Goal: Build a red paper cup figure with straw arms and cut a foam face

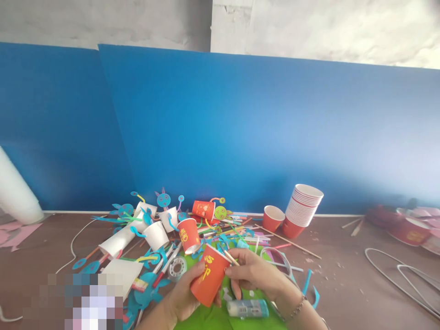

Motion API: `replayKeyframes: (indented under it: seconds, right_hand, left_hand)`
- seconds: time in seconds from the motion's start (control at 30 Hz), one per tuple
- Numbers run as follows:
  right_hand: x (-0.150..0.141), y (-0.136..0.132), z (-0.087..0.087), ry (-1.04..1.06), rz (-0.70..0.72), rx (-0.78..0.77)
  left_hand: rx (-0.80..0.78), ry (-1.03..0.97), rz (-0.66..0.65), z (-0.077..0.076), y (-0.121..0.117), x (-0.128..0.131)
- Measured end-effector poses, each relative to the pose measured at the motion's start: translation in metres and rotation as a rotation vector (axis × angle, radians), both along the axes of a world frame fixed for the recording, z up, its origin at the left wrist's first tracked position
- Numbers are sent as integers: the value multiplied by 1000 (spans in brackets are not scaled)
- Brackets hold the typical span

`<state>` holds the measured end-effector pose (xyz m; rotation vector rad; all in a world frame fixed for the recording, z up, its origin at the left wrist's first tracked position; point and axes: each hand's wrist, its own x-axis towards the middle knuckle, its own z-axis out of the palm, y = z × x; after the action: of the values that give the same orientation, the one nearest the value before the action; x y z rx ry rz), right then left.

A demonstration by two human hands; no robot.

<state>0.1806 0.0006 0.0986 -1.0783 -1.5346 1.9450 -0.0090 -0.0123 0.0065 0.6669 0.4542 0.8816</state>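
Observation:
My left hand [187,286] is wrapped around a red paper cup [208,277] with yellow lettering, held tilted over the green sheet [202,318]. At the cup's upper right edge, my right hand [252,270] pinches a thin pale stick [231,257] against or just beside the wall; whether the stick pierces the cup I cannot tell. Below my right hand lies a glue stick [247,308] with a blue end. Something dark, partly hidden by the fingers, shows under that hand. A roll of clear tape [178,268] sits left of the cup.
Paper-cup figures [168,217] with blue faces and pipe-cleaner arms crowd the back left. Pens and sticks [237,229] lie behind the hands. A cup stack [302,208] stands beside a single red cup [273,217]. White cable [395,270] loops at right; a blue panel [220,137] borders the table.

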Motion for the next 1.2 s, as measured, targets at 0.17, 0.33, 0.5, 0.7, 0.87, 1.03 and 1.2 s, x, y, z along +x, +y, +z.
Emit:
replayKeyframes:
  seconds: [0.17, 0.33, 0.5, 0.7, 0.87, 1.03, 1.2]
  right_hand:
    - [-3, -1, 3, -47, -34, 1]
    - [-4, -1, 4, -31, -16, 28]
    - [-4, -3, 7, -79, -14, 118]
    - [-5, -8, 14, -177, -53, 243]
    - [-2, -16, 11, -132, -75, 379]
    - [0, -30, 3, -87, -110, 395]
    - [0, -42, 3, -44, -22, 343]
  left_hand:
    - [0, -9, 7, -1, 1, 0]
    - [-10, -10, 11, 0, 1, 0]
    - [-12, 22, -7, 1, 1, 0]
    - [31, 62, 19, 10, 2, 0]
    - [37, 71, 46, 20, -3, 2]
    - [26, 77, 52, 24, -21, 1]
    - [65, 74, 61, 16, -36, -4]
